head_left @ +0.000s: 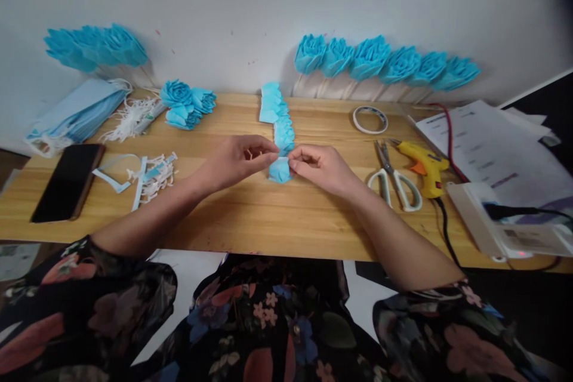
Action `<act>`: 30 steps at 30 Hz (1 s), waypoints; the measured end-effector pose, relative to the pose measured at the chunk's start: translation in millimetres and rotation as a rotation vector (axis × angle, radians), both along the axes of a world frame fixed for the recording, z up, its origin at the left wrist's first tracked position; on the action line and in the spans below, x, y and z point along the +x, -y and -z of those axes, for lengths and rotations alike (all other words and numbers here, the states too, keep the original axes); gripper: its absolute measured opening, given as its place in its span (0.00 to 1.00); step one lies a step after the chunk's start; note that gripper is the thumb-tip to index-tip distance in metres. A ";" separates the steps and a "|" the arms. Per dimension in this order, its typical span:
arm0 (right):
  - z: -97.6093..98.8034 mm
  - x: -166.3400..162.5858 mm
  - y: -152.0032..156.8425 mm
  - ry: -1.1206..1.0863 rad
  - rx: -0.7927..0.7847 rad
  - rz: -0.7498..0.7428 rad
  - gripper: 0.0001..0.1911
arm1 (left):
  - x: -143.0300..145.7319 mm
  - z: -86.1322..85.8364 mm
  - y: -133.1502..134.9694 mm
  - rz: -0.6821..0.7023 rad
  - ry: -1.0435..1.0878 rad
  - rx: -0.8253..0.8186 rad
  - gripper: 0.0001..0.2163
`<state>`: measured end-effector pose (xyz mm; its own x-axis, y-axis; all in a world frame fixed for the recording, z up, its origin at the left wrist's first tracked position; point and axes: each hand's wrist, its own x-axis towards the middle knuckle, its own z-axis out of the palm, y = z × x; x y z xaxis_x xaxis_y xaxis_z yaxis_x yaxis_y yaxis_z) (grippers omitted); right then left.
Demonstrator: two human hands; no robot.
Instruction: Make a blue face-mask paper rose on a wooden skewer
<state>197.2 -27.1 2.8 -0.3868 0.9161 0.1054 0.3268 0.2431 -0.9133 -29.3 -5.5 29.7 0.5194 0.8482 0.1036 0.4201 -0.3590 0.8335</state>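
Workpiece (280, 172), a sm. folded blue pc., sits nr. ctr. of your wood table (250, 221), at the near end of a column of pleated blue pcs. (271, 106) running back toward the wall (224, 12). Your L hand (228, 162) has thumb & index closed on its upper L corner; your R hand (329, 172) pinches the upper R edge, fingertips together. To your R: scissors (388, 167), handles toward you, w/ yellow glue gun (423, 161) just beside & tape roll (371, 131) behind. To your L: white scraps (156, 176), then phone (67, 182), w/ masks (83, 110) behind. Stemmed blue flowers (369, 58) lean on the wall, back R.
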 end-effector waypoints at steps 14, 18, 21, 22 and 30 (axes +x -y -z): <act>-1.4 0.8 -0.3 0.042 0.015 0.066 0.07 | 11.1 9.8 -11.9 0.061 0.007 -0.127 0.09; 0.7 4.7 -3.5 -0.021 -0.025 0.061 0.12 | 11.2 9.7 -10.5 0.004 0.062 -0.151 0.09; 2.3 6.8 -5.9 -0.065 -0.055 0.036 0.17 | 10.9 9.7 -9.8 -0.074 0.130 -0.186 0.09; 2.7 6.6 -6.4 -0.073 -0.063 0.032 0.17 | 11.0 9.9 -9.5 -0.093 0.153 -0.197 0.09; -6.2 12.4 -8.6 -0.064 0.011 0.095 0.15 | 10.4 17.1 -4.4 -0.085 0.278 -0.219 0.13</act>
